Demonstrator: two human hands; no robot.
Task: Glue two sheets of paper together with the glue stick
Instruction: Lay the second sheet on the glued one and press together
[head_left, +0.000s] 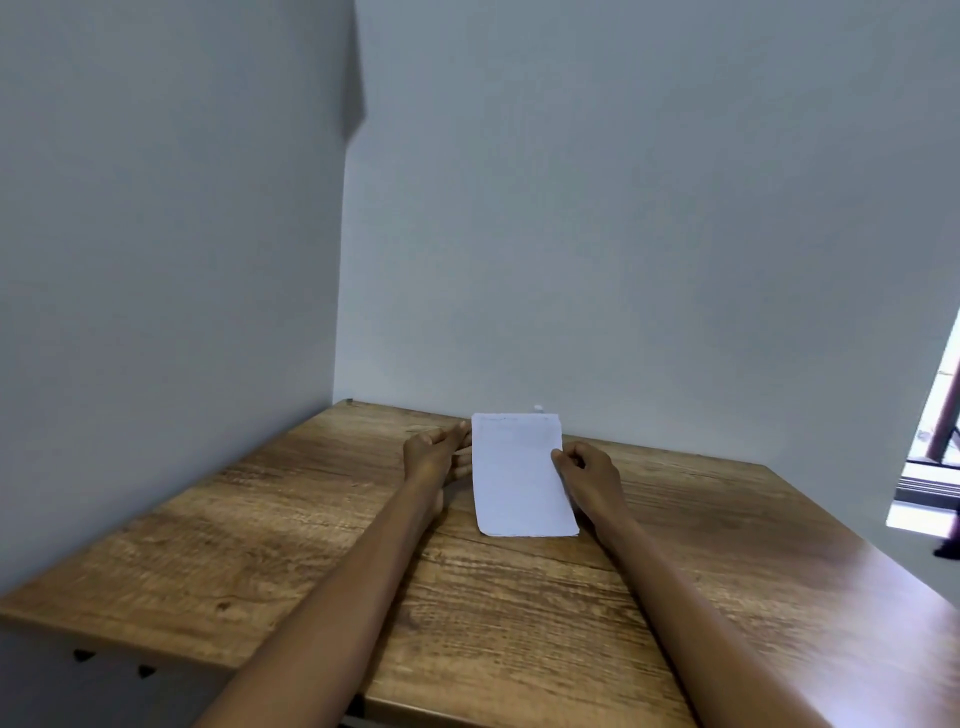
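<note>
Here both hands — left hand (434, 451), right hand (589, 467) — flank the paper (519, 475).

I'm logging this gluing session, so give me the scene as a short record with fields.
surface: brown wood-grain table set against a grey wall
paper: white rectangular paper lying flat near the wall
left hand: fingers straight, touching the paper's left edge
right hand: fingers curled at the paper's right edge
glue stick: small white object behind the paper, too small to identify

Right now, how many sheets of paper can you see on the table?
1 white sheet is plainly visible, flat on the wooden table near the wall, between the left hand and right hand. A second sheet may lie hidden exactly underneath.
</note>
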